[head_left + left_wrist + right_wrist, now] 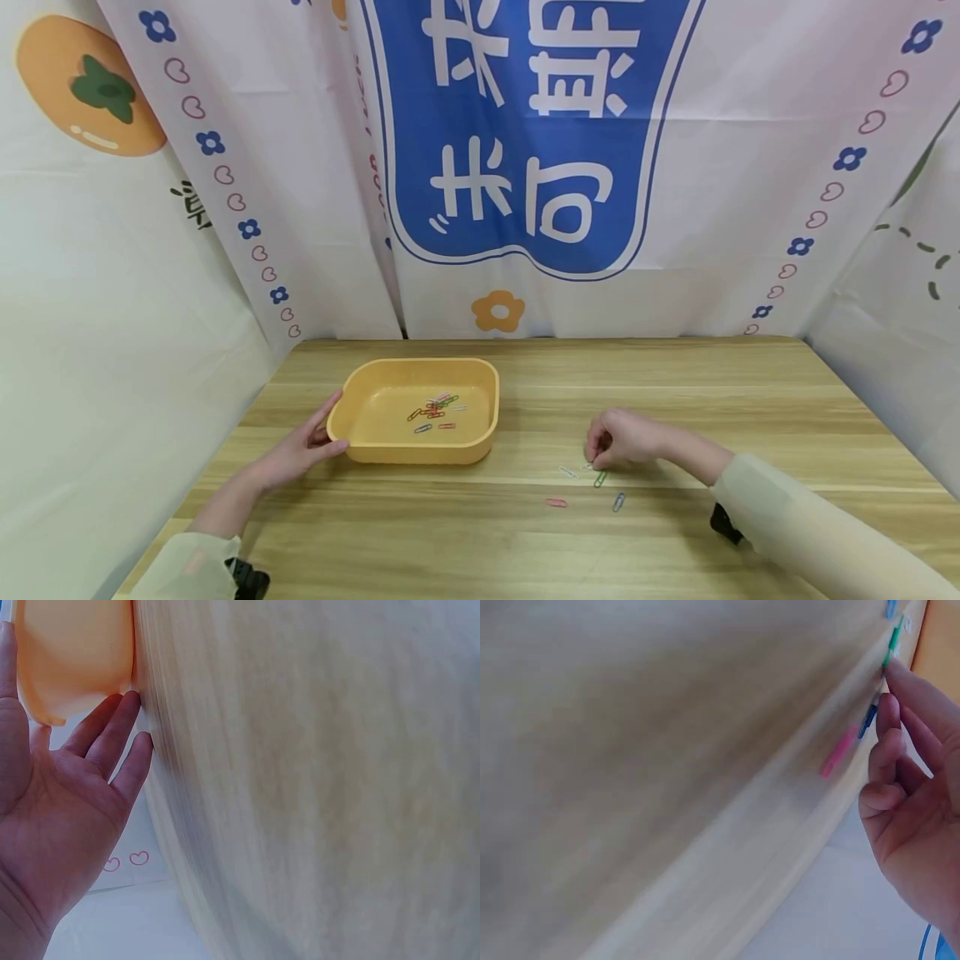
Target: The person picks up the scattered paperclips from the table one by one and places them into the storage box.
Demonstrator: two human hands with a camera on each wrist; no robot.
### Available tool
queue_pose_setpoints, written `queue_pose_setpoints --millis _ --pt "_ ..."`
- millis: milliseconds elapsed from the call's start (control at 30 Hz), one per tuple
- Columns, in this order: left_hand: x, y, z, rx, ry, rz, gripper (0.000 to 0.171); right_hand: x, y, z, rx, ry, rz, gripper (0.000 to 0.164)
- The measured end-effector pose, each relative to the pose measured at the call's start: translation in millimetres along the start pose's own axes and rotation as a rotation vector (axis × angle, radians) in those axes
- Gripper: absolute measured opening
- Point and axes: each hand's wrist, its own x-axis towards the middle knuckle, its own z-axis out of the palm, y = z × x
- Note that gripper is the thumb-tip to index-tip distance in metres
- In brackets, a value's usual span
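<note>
From where I stand, the yellow tray sits left of centre in the frame, on the wooden table. Inside lies a loose cluster of paper clips, mostly right of the tray's middle. At the tray's left end, the left hand is spread wide, thumb on the near corner and fingers along the side.

Right of centre, the right hand is bent down to the table, thumb and index finger narrowed together over 1 of 2 white clips; I can't tell whether it has pinched it. Just beside the fingertips is 1 green clip, with 1 blue clip and 1 pink clip lower in the frame. A printed cloth hangs behind.
</note>
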Motion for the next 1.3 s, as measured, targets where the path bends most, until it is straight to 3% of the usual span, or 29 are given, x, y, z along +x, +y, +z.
queue_pose_setpoints --millis 233,633,1000,1300 --pt "-0.2 0.1 0.3 -0.002 0.001 -0.008 0.088 5 -8 -6 -0.003 -0.093 0.039 0.018" --pt "-0.5 1.2 -0.1 -0.008 0.007 -0.001 0.087 2 -12 -2 -0.039 -0.034 -0.016 0.020" --pt "-0.7 -0.3 -1.1 0.001 0.004 -0.004 0.087 2 -8 -1 0.031 -0.033 -0.027 0.013" --pt "-0.5 0.3 -1.6 0.007 0.001 -0.006 0.087 1 -8 -5 0.120 -0.053 0.029 0.010"
